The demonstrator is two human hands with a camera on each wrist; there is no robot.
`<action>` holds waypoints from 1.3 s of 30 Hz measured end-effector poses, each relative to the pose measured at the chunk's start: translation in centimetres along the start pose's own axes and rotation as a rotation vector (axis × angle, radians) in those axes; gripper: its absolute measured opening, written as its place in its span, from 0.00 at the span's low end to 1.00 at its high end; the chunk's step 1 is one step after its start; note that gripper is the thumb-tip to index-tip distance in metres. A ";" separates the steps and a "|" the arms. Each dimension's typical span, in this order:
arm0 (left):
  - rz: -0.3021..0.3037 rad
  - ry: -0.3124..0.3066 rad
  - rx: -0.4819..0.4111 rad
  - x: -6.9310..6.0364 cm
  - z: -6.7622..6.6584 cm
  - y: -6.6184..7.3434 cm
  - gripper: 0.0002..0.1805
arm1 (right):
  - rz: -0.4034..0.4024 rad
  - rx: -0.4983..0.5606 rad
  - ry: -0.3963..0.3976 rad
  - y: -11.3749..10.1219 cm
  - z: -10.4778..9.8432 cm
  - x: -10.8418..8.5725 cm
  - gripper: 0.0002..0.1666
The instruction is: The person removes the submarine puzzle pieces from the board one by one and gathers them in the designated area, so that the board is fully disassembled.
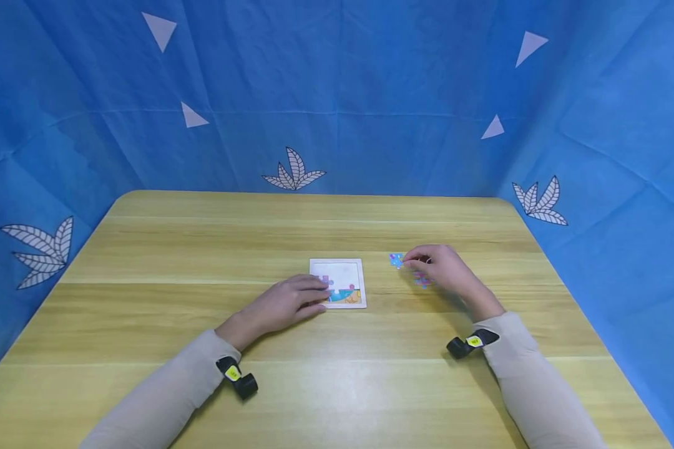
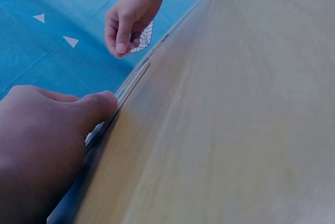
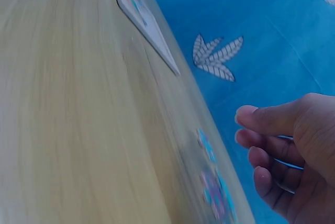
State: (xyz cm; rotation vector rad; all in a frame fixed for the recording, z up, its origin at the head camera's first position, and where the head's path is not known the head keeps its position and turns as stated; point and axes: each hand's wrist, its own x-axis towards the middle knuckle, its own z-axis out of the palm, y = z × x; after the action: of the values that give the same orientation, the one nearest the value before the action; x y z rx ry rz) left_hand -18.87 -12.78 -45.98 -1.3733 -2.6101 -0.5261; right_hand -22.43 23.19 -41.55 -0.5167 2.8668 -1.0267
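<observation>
A square puzzle tray [image 1: 363, 284] with a white frame lies at the table's middle, pieces fitted along its lower part. The left hand [image 1: 283, 307] rests on the tray's left side, fingers over the pieces; in the left wrist view the left hand [image 2: 49, 140] has its thumb at the tray's edge. The right hand [image 1: 442, 268] hovers over loose puzzle pieces to the right of the tray, one blue piece [image 1: 395, 260] beside its fingertips. In the right wrist view the right hand [image 3: 298, 156] has bent, parted fingers with nothing visible between them, above the loose pieces [image 3: 213, 195].
The wooden table [image 1: 337, 386] has rounded far corners. A blue cloth [image 1: 337, 75] with white triangles and leaf prints hangs behind it and along both sides. Each wrist wears a black strap with a small camera.
</observation>
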 end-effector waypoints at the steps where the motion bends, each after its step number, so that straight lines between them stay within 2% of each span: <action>1: -0.004 0.002 -0.002 0.0 0.0 0.0 0.22 | -0.005 0.004 -0.003 -0.3 0.1 0.1 0.09; 9: -0.113 0.060 0.002 0.4 -0.2 0.0 0.24 | -0.093 -0.024 -0.006 -2.8 1.4 1.3 0.08; 14: -0.158 0.092 0.031 0.6 -0.3 -0.1 0.27 | -0.152 -0.033 -0.023 -4.0 2.5 2.0 0.07; 22: -0.254 0.034 0.048 0.8 -0.2 -0.3 0.36 | -0.217 -0.021 -0.091 -5.9 4.3 2.8 0.08; 31: -0.314 0.013 0.046 0.9 -0.2 -0.4 0.38 | -0.256 -0.050 -0.145 -7.5 6.5 3.6 0.11; 39: -0.341 -0.018 0.039 0.5 0.2 -0.3 0.40 | -0.297 -0.088 -0.175 -8.7 8.4 4.1 0.12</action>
State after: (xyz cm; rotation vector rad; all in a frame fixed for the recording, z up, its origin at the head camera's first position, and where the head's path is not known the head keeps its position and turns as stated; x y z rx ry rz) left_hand -19.43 -12.50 -46.13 -0.9279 -2.8677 -0.5013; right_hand -22.41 10.51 -42.37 -1.0100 2.7423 -0.8403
